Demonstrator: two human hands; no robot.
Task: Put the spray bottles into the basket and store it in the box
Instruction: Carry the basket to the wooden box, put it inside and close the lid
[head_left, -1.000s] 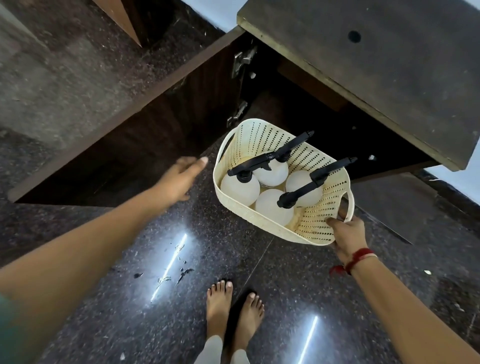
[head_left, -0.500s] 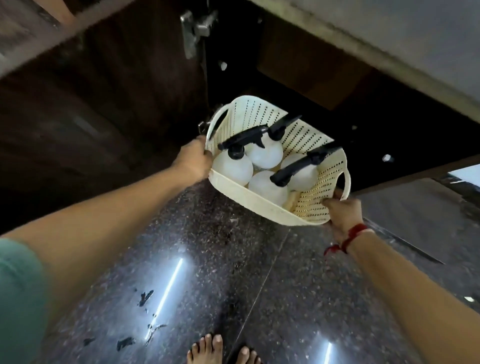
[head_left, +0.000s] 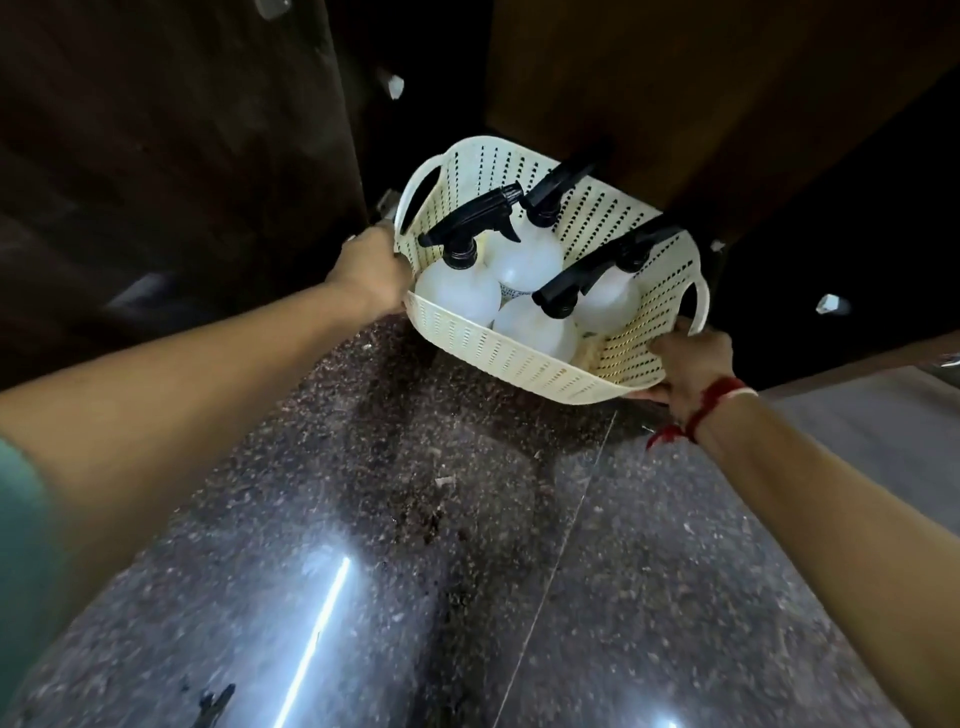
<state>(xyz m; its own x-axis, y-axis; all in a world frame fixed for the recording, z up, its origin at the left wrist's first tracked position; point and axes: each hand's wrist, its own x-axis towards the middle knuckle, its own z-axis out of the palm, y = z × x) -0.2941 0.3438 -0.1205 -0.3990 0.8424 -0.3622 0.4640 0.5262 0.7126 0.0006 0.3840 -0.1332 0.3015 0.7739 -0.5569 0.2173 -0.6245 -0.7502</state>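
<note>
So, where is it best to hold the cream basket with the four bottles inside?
Grip the basket at its two end rims under the loop handles, one hand from each side, as the left hand and right hand do. Four upright spray bottles probably make it heavy.

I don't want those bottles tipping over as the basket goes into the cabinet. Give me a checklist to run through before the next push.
1. Left hand grip on the basket at its left rim: ok.
2. Right hand grip at the basket's right corner, below the handle: ok.
3. All four spray bottles inside the basket: ok.
4. Bottles upright: ok, though the triggers stick up above the rim.
5. Trigger clearance under the cabinet's upper edge: cannot tell, the opening is too dark.
6. Cabinet door swung out of the way on the left: ok.
</note>
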